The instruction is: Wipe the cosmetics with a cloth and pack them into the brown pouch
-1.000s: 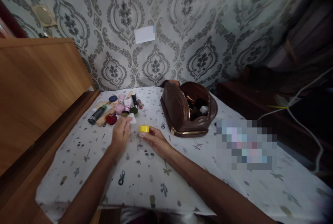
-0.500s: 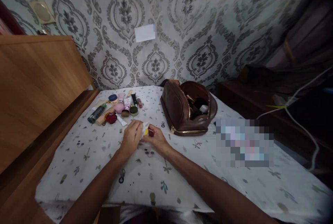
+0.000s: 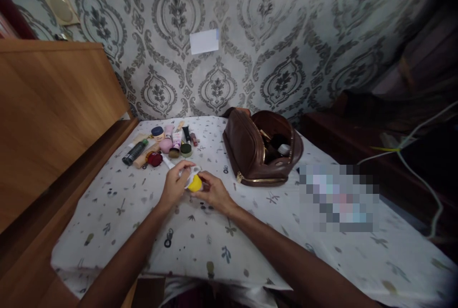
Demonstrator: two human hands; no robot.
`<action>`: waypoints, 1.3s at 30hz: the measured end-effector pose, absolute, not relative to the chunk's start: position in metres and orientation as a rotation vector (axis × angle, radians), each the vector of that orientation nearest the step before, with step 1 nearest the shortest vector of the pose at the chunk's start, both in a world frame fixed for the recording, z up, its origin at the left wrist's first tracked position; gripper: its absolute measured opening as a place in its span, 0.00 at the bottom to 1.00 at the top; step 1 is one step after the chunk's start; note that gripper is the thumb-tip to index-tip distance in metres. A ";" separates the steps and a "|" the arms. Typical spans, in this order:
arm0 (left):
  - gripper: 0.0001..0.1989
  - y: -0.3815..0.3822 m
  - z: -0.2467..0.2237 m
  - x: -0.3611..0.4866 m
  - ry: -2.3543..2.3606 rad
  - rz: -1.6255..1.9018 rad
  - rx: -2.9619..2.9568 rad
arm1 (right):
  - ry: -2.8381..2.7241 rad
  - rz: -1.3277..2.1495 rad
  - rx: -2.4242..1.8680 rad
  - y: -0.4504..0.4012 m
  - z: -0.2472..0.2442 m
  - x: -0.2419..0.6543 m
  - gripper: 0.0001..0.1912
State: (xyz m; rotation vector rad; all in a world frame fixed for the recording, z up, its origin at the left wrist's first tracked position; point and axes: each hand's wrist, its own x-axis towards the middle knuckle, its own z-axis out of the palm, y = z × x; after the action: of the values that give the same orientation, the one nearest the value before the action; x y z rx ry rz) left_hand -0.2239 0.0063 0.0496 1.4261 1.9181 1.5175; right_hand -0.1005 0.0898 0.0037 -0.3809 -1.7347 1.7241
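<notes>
Yellow container (image 3: 195, 184) gripped by right hand (image 3: 216, 193), fingers closed; white tissue (image 3: 195, 170) held by left hand (image 3: 175, 183), fingers likewise; brown bag (image 3: 243, 143) at two o'clock.

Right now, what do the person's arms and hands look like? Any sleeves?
No sleeves show on the left forearm or the right forearm. The left hand and right hand have no gloves, and no watch or bracelet shows. Rings or nail polish would be too small to make out.
</notes>
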 end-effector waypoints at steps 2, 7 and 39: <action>0.12 0.004 0.051 -0.222 1.894 1.435 1.644 | -1.811 1.628 -0.404 0.089 0.003 -0.100 0.18; 0.12 0.004 0.047 -0.221 1.882 1.410 1.676 | -1.722 1.722 -0.431 0.089 0.005 -0.101 0.18; 0.22 0.011 0.035 -0.222 1.581 1.639 1.277 | -0.819 2.464 -0.348 0.091 0.017 -0.101 0.18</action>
State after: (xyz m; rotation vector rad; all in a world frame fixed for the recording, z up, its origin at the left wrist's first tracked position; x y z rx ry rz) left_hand -0.2222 0.0114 0.0349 1.2768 1.5814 1.6393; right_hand -0.1007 0.0910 0.0166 -0.3476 -0.8187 2.4642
